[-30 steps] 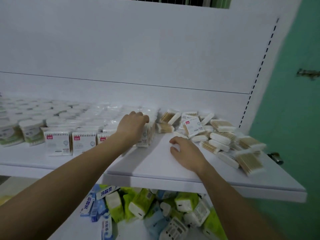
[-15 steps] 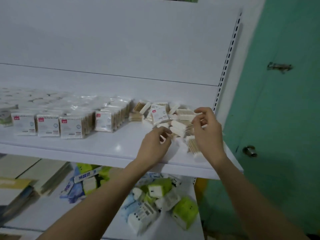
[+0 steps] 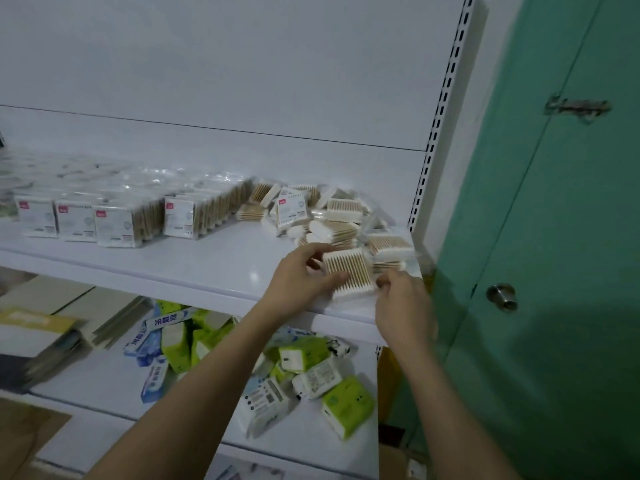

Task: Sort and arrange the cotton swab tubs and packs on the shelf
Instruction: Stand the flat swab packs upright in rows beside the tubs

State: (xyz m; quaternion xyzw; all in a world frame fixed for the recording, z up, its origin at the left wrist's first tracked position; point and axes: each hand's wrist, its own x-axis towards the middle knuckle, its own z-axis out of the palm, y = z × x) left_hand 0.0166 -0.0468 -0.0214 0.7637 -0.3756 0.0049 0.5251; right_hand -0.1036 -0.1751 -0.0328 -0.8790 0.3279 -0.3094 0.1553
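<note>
**White shelf, right end: both hands on one swab pack**

White metal shelf point(image 3: 214, 268) against a white back panel, green door point(image 3: 554, 237) to the right with a round knob point(image 3: 502, 297).

Left hand point(image 3: 301, 285) reaches in from lower left, forearm angled up to the shelf edge. Thumb lies along the near edge of a swab pack point(image 3: 349, 273), fingers curl over its far left corner, so it grips the pack. Right hand point(image 3: 403, 299) comes in from lower right, fingertips pinching the pack's right near corner. Pack sits flat at the shelf's front edge, wooden sticks showing, cotton tips at both ends.

Just behind it: loose pile of packs point(image 3: 325, 216), tipped at mixed angles, at the right end of the shelf. Left of the pile: upright rows of packs point(image 3: 114, 220) with red-tagged labels, faces forward.

Lower shelf: green and white packets point(image 3: 311, 368) in a heap, blue tubes point(image 3: 152, 341) beside them.

Hard to read: right hand is motion-blurred, finger layout unclear. Far-left items on the upper shelf cut off by the frame and blurred. Label text on the packs too small.
</note>
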